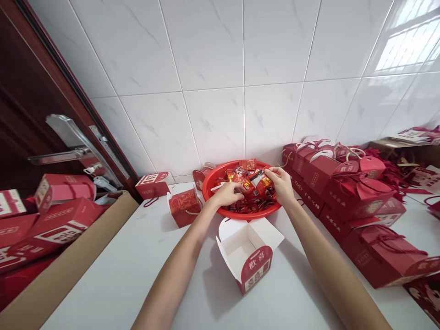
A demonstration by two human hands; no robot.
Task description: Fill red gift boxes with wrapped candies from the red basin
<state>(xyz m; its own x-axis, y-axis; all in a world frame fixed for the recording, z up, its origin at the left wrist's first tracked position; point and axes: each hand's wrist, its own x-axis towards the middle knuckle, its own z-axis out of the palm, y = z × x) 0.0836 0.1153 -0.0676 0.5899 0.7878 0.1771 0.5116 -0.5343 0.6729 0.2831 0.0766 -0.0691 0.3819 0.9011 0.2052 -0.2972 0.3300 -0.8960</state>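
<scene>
Small red and gold wrapped packets fill a round red plastic basin against the wall. Over the basin's left side, my left hand reaches in with its fingers curled closed among the packets; what lies between the fingertips is hidden. At the right side, my right hand pinches a shiny red packet between thumb and fingers. In front of the basin, between my forearms, stands an open red gift box with a white inside, its flaps spread; I see nothing in it.
Closed red gift boxes with rope handles are stacked along the right. A cardboard carton of red boxes is at the left, near a door handle. Another red box stands left of the basin on the white table.
</scene>
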